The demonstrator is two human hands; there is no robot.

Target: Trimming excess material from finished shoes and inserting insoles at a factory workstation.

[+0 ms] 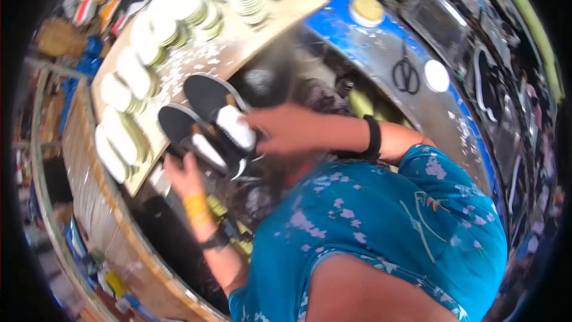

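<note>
Two black shoes with white sole edges lie side by side in front of me, toes toward the table: a left shoe and a right shoe. White insole-like pieces show in their openings, a larger white piece in the right one. My right hand, smeared by motion, is closed at the heel end of the right shoe. Beside the left shoe's outer edge, my left hand touches its side with fingers bent; its grip is partly hidden.
Several stacks of white insoles stand on a pale tabletop strewn with white scraps. On the blue-edged bench at right lie black scissors, a white disc and a round tub. A wooden board curves along the left.
</note>
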